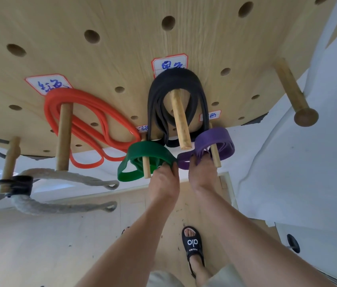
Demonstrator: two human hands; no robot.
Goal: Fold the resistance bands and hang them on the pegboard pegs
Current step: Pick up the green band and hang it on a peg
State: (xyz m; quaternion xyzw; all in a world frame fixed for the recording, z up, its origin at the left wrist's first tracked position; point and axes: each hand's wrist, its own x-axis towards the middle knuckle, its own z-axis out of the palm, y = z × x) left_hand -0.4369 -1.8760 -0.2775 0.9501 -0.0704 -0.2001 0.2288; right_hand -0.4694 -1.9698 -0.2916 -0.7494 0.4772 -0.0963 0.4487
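Observation:
A wooden pegboard (122,48) fills the upper view, with labels and pegs sticking out. A folded red band (93,123) hangs on one peg, a black band (157,96) on the middle peg (181,121). A green band (142,151) hangs on a thin peg (146,166), and my left hand (164,183) grips its right side. A purple band (215,139) hangs on another thin peg (215,154). My right hand (201,175) holds the purple band's lower left part with curled fingers.
A thick grey rope (60,204) with a black sleeve hangs from pegs at the left. A bare long peg (294,92) juts out at the upper right. Below are a wooden floor, my sandalled foot (193,245) and white walls.

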